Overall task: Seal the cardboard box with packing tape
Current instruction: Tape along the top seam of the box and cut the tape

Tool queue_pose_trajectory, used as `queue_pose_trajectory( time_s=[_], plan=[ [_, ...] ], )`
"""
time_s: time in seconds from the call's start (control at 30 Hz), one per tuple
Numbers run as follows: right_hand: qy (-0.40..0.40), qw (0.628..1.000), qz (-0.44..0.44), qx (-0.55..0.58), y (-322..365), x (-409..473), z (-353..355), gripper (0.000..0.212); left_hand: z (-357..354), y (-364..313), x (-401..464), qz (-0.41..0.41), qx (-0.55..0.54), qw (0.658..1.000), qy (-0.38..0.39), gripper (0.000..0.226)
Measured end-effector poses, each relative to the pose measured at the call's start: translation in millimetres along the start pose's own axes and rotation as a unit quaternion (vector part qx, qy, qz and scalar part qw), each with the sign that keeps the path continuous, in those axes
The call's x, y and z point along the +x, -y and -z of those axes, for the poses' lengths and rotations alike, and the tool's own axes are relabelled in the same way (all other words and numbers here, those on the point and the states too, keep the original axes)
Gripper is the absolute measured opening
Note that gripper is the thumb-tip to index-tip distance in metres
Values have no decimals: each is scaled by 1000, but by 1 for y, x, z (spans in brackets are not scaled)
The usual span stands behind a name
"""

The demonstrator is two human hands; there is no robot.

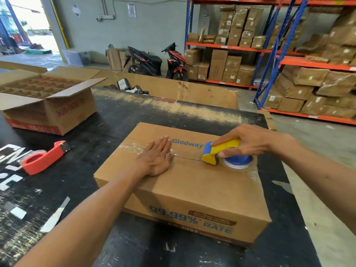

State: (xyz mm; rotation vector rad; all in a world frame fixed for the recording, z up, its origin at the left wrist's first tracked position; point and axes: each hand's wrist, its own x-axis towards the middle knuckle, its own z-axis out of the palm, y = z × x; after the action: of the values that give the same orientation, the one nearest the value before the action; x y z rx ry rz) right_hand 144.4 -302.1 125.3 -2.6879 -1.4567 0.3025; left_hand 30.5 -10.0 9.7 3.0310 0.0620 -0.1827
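I see a closed brown cardboard box [185, 182] with blue "Glodway" letters on its top, and it sits on a black scuffed work table [123, 120], right in front of me. Both hands are on top of the box.

My left hand [157, 158] lies flat on the lid, palm down, with the fingers straight and close together. It presses on the middle of the top, right over the line where the two flaps meet. To the left of this hand I see shiny clear tape [131, 148] stuck along that line, a bit wrinkled.

My right hand [248, 140] is wrapped around the yellow and blue tape dispenser [221, 151]. The fingers curl over its yellow handle and the thumb tucks under the side. The dispenser sits on the lid near the right end of the flap line, with its yellow nose pointing at my left hand. The roll of clear packing tape [238, 164] on its blue hub rests by the right edge of the box. There is a bare stretch of the flap line between the two hands.

Off to the left, well apart from the box, a red tape dispenser [43, 158] lies on the table. Farther back on the left stands an open brown cardboard box [48, 105] with card dividers inside.
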Motion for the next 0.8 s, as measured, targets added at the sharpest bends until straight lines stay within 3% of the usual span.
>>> queue_pose_trajectory(
  time_s=[0.13,0.23,0.37,0.5,0.8],
  plan=[
    [-22,999,-27,39,-26,-42,-3,53,1,-1,0,-5,-3,1000,-6,60],
    [-52,998,-18,-14,-20,-40,-6,53,2,-3,-1,16,5,1000,-12,61],
    [-66,998,-19,-11,-23,-41,-7,46,5,-49,4,-2,14,998,-65,64],
    [-50,998,-15,-37,-20,-40,-6,43,-10,-99,19,-61,-39,997,-37,58],
    [-15,999,13,-27,-28,-41,0,56,-10,-99,22,-52,-15,999,-6,57]
  ],
)
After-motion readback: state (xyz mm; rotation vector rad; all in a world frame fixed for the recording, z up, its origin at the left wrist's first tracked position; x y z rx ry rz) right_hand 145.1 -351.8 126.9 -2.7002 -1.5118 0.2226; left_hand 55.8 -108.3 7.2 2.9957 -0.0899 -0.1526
